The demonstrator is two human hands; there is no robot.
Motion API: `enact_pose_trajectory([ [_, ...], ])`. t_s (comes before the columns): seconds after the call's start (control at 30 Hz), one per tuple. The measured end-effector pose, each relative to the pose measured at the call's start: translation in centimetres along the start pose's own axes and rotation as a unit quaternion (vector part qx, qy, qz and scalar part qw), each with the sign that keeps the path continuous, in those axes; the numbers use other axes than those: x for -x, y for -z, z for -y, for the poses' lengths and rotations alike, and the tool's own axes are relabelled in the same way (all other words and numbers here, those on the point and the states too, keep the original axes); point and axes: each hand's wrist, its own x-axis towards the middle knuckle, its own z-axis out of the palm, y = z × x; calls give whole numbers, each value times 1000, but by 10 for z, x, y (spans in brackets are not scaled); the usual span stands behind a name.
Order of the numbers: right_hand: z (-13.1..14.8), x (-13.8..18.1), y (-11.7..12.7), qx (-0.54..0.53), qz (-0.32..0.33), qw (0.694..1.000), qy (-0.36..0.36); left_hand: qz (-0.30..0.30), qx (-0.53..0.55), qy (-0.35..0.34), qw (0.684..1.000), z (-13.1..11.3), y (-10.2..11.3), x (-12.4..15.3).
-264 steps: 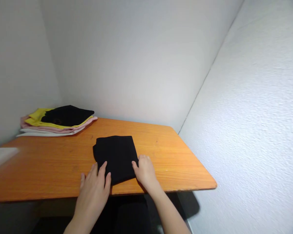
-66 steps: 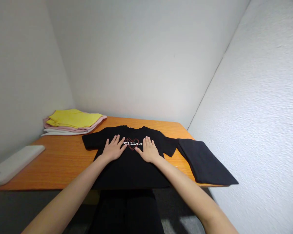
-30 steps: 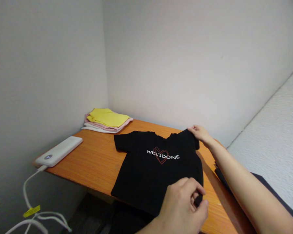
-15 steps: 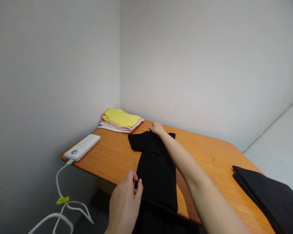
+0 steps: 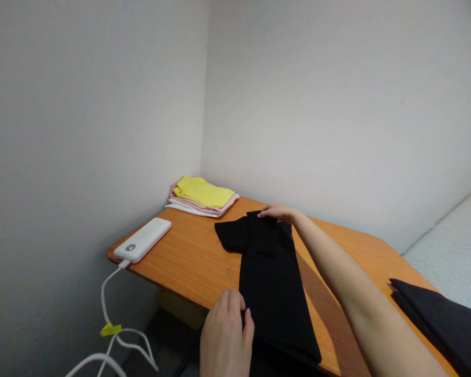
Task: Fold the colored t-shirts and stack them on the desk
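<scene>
A black short-sleeved shirt (image 5: 275,298) lies lengthwise on the wooden table, partly folded, with one sleeve sticking out to the left at its far end. My right hand (image 5: 277,211) reaches across to that far end and grips the fabric near the shoulder, thumb on top; its other fingers are partly hidden. At the near left edge of the shirt, my left hand (image 5: 227,330) is closed in a pinch on the cloth, its fingertips partly out of sight. The shirt's near end lies by the table's front edge.
A folded stack of yellow, pink and white clothes (image 5: 204,196) sits in the far left corner by the walls. A white power bank (image 5: 143,240) lies at the left edge, its white cable (image 5: 104,298) hanging down. Folded dark cloth (image 5: 443,324) lies at the right.
My right hand has shifted and turned at the shirt's far end, where a folded-over section of fabric now shows. My left hand stays at the near left edge. The view has shifted slightly.
</scene>
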Motion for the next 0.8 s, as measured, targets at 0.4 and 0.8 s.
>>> enact_pose_trajectory([
  [0.4,44,9,-65,-94,-67,990,84,6,-18,8,1000,3,20,-20],
  [0.8,-23,72,-148,192,-181,961,77,-15,-236,80,968,36,8,-188],
])
